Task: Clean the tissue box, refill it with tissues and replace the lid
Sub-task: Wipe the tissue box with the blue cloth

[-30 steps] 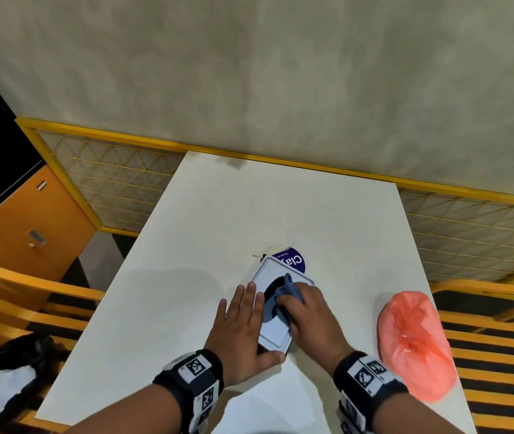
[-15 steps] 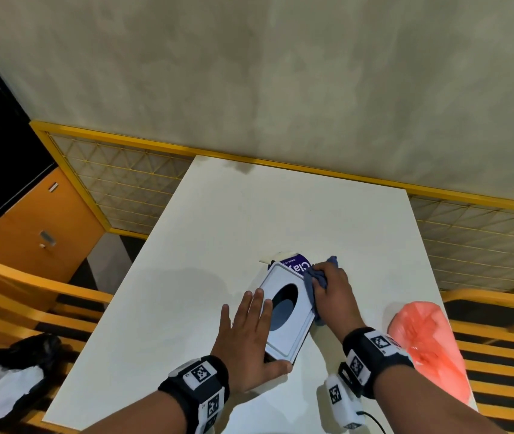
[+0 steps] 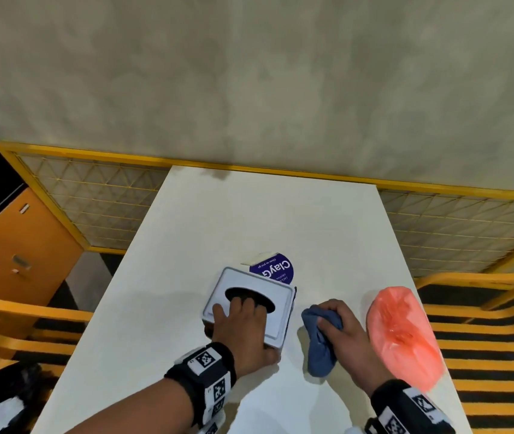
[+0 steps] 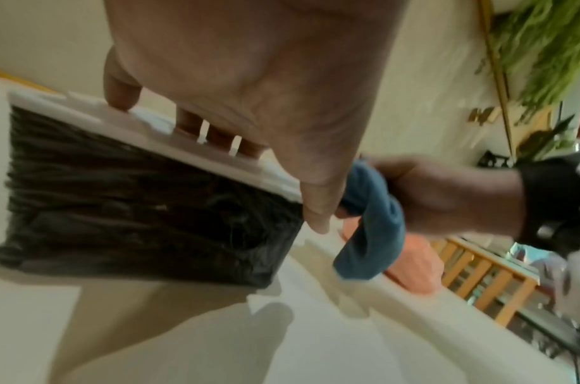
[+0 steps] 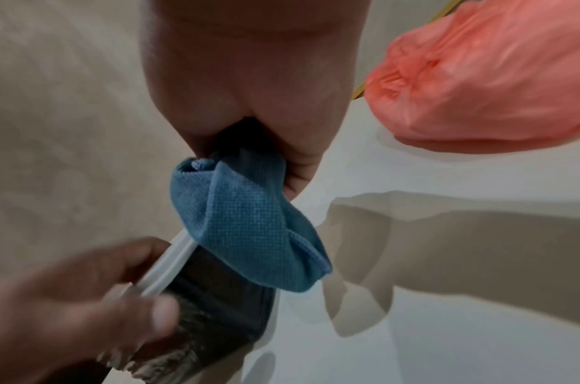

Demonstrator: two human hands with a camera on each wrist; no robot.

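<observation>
The tissue box (image 3: 276,297) has a dark body (image 4: 133,207) and a white lid (image 4: 216,156) with an oval opening; it sits at the near middle of the white table (image 3: 249,220). My left hand (image 3: 243,327) grips it from above, fingers curled over the lid at the opening, thumb down the near right corner. My right hand (image 3: 343,333) holds a bunched blue cloth (image 3: 319,349) just right of the box, with the cloth hanging beside the lid edge (image 5: 249,228). A purple packet (image 3: 276,269) lies behind the box. What is inside the box is hidden.
A pink plastic bag (image 3: 402,333) lies at the table's right edge, close to my right hand. Yellow wooden rails (image 3: 484,283) flank both sides of the table. A wall (image 3: 249,89) stands behind it, and an orange cabinet (image 3: 21,252) is at the left.
My right hand drew the cloth off the box's far right edge to the table beside it. My left hand moved from the box's near left side onto the lid. The box turned slightly.
</observation>
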